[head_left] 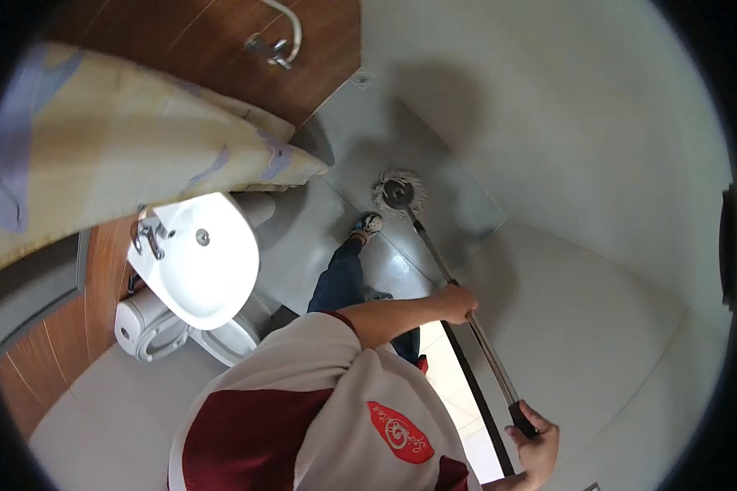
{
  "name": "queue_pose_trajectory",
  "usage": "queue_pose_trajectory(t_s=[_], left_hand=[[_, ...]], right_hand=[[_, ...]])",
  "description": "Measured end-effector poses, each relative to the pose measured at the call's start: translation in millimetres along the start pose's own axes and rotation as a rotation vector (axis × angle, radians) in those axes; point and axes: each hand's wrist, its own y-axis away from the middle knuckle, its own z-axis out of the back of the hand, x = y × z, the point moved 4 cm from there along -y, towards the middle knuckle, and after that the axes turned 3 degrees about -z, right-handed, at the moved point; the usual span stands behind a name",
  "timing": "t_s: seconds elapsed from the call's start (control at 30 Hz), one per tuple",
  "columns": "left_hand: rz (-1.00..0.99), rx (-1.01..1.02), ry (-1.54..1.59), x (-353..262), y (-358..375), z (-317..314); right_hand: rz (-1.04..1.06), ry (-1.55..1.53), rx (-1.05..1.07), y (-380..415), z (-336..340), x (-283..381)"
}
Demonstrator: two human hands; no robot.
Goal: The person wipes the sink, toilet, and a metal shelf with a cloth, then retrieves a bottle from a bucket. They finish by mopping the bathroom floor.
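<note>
A mop (485,348) with a long metal handle slants across the view. Its round dark head (398,194), fringed with pale strands, rests on the grey floor near my shoe (368,223). Partway along the handle, my left hand (454,304) is wrapped round the metal tube. My right hand (535,442) is closed around the black grip at the top end, closer to my body. My shirt (327,401) is white and maroon with a red logo patch.
On the left is a white washbasin (221,270) with a metal tap; below it stands a toilet (151,327) with its lid up. A patterned shower curtain (164,139) hangs at upper left, near a shower tap (278,56). A pale wall (581,131) bounds the right side.
</note>
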Motion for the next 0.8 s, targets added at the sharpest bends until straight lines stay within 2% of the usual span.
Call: queue_pose_trajectory(t_s=[0.03,0.07,0.1,0.13,0.17,0.2,0.23,0.27,0.33,0.4,0.5,0.6,0.63,0.67,0.7,0.73,0.77,0.8], left_hand=[[0.012,-0.064,-0.022,18,11,5],[0.113,-0.064,0.028,50,25,1],[0.108,-0.168,-0.033,85,47,6],[0.207,-0.228,-0.047,113,76,19],[0.243,-0.367,-0.098,143,103,24],[0.390,-0.318,-0.163,160,129,40],[0.505,-0.241,-0.230,185,150,44],[0.489,-0.185,-0.275,196,175,38],[0.518,-0.133,-0.349,208,190,19],[0.582,-0.081,-0.336,187,183,-40],[0.442,-0.037,-0.438,115,170,-113],[0.230,-0.067,-0.307,50,139,-219],[0.181,-0.027,-0.280,4,128,-235],[0.166,0.066,-0.171,-15,111,-270],[0.038,-0.022,-0.121,-49,102,-289],[0.033,-0.011,-0.099,-75,91,-309],[0.030,0.105,-0.029,-98,84,-316],[0.024,0.103,-0.032,-124,86,-304]], right_hand=[[0.081,0.086,0.062,-14,-5,12],[0.157,0.172,0.124,-30,-14,33],[0.242,0.199,0.155,-48,-31,46],[0.328,0.225,0.188,-67,-56,53],[0.335,0.235,0.222,-84,-80,57],[0.340,0.238,0.252,-98,-111,51],[0.432,0.191,0.300,-119,-162,28],[0.526,0.150,0.345,-127,-200,5],[0.495,0.360,0.308,-90,-212,-6],[0.427,0.376,0.325,-71,-216,-69],[0.381,0.394,0.287,-31,-206,-157],[0.292,0.459,0.271,38,-157,-239],[0.210,0.470,0.267,65,-134,-256],[0.127,0.461,0.221,97,-109,-260],[0.175,0.286,0.138,123,-89,-277],[0.118,0.280,0.080,145,-72,-279],[0.122,0.230,0.030,158,-62,-295],[0.009,0.185,0.170,171,-46,-275]])
